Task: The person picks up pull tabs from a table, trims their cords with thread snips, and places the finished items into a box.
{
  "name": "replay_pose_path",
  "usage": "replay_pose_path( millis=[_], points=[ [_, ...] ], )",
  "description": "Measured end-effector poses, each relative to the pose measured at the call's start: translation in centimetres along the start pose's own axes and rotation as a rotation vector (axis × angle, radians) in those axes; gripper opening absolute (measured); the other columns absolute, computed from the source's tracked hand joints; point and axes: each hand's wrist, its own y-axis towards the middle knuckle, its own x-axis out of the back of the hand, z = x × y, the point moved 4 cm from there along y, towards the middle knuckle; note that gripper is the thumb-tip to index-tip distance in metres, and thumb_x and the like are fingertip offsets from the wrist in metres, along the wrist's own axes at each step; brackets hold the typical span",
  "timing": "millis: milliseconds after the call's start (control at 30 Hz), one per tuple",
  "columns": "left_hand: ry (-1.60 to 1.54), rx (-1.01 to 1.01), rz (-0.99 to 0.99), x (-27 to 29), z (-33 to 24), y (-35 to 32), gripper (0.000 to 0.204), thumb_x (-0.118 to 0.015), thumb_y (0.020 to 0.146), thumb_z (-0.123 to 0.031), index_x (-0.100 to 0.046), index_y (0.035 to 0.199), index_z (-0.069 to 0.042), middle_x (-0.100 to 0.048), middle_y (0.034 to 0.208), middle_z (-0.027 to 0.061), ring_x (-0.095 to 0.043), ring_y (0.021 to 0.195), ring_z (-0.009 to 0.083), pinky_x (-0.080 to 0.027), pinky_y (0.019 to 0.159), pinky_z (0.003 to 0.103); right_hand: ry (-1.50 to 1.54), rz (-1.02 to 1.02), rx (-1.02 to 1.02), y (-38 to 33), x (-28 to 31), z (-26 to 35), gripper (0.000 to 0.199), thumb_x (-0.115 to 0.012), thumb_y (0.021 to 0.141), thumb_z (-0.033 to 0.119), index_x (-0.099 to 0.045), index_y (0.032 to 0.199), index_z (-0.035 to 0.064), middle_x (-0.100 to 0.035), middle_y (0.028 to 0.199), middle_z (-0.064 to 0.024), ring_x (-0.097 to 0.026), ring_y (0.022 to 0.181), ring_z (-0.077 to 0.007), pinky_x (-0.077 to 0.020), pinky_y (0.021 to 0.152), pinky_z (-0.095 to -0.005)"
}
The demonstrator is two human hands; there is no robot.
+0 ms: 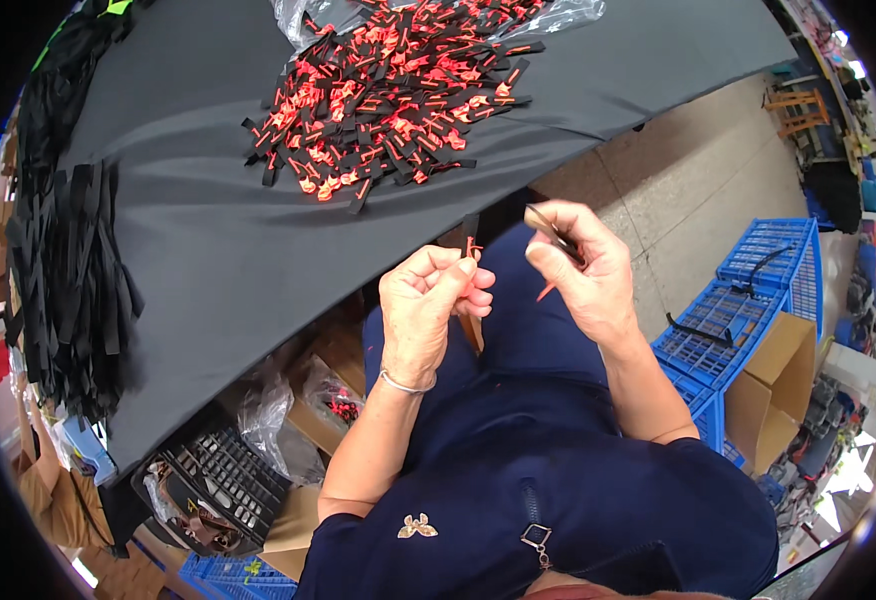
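Note:
My left hand [428, 290] is closed, its thumb and fingertips pinching a small red cord piece [471, 246] with a black strap end showing behind it. To its right, my right hand [590, 265] is closed round a slim dark tool [555, 236], which resembles small snips. A thin red tip [545, 292] pokes out below that hand's thumb; what it belongs to is hidden. Both hands are raised above my lap, apart from each other. Beyond them, a heap of black strap pieces with red cords [388, 100] lies on the dark cloth-covered table [208, 260].
Black straps [73, 290] hang in a bundle at the table's left. Blue plastic crates [723, 320] and a cardboard box [773, 390] stand to my right. A black basket [223, 480] and clear plastic bags [278, 425] are below the table edge. Another person's arm [43, 450] shows far left.

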Motion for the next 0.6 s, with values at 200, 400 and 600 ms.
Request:
replay_pose_path(
  millis=[200, 400, 600],
  points=[
    [-0.064, 0.031, 0.013, -0.8, -0.3, -0.4, 0.011, -0.059, 0.088, -0.010, -0.060, 0.089, 0.001, -0.066, 0.076, 0.0109, -0.061, 0.058, 0.0111, -0.053, 0.053, 0.023, -0.558, -0.178, 0.381, -0.8, 0.5, 1.1, 0.026, -0.074, 0.074, 0.013, -0.062, 0.094, 0.0024, -0.063, 0.078, -0.0087, -0.059, 0.070, -0.0209, -0.0473, 0.063, -0.0298],
    [-0.081, 0.015, 0.041, -0.8, -0.2, -0.3, 0.016, -0.062, 0.087, -0.012, -0.061, 0.093, 0.003, -0.067, 0.078, 0.0123, -0.063, 0.059, 0.0114, -0.054, 0.054, 0.023, -0.828, -0.115, 0.640, -0.8, -0.3, 1.6, 0.028, -0.077, 0.068, 0.012, -0.063, 0.091, 0.0038, -0.063, 0.074, -0.0053, -0.056, 0.062, -0.0202, -0.0456, 0.054, -0.0303],
    [-0.018, -0.006, 0.063, -1.5, -0.3, -0.4, 0.014, -0.063, 0.086, -0.009, -0.061, 0.092, 0.004, -0.067, 0.077, 0.0132, -0.063, 0.059, 0.0118, -0.054, 0.054, 0.024, -0.857, -0.125, 0.717, -0.5, -0.3, 1.5, 0.024, -0.077, 0.066, 0.010, -0.063, 0.086, 0.0042, -0.063, 0.073, -0.0052, -0.055, 0.060, -0.0212, -0.0442, 0.052, -0.0303]
  ],
)
